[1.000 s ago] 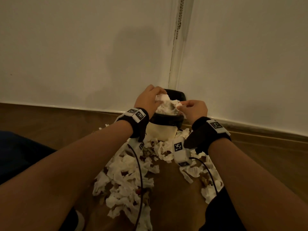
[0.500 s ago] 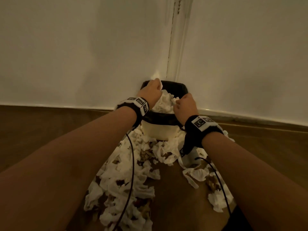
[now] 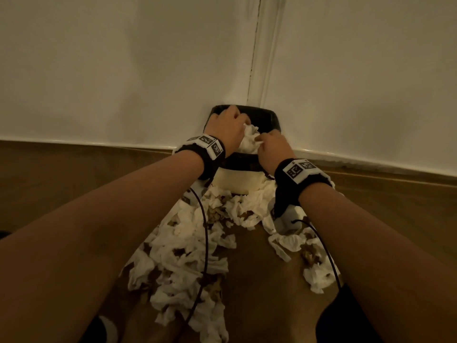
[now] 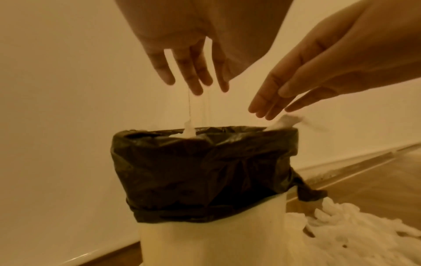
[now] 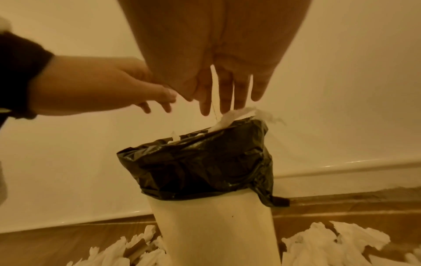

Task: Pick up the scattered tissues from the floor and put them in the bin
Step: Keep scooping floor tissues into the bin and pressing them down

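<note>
A cream bin (image 3: 235, 181) with a black liner (image 4: 205, 162) stands in the corner of the room. Crumpled white tissues (image 3: 249, 141) fill its mouth and poke over the rim (image 5: 237, 115). My left hand (image 3: 228, 125) hovers over the far left of the opening, its fingers (image 4: 193, 79) straight, spread and pointing down, holding nothing. My right hand (image 3: 273, 149) is over the near right side, with straight fingers (image 5: 225, 100) just above the tissue and nothing in its grip. Many more tissues (image 3: 188, 263) lie scattered on the wooden floor in front of the bin.
White walls meet right behind the bin, with a skirting board (image 3: 371, 164) along the floor. A smaller patch of tissues (image 3: 289, 241) lies to the right. Black cables (image 3: 205, 238) hang from both wrists over the tissues. A strip of bare wood floor (image 3: 257, 280) runs between the two patches.
Both hands carried a wad of tissue forward over the bin, lowered it and let go. Their fingers went from curled round the wad to straight.
</note>
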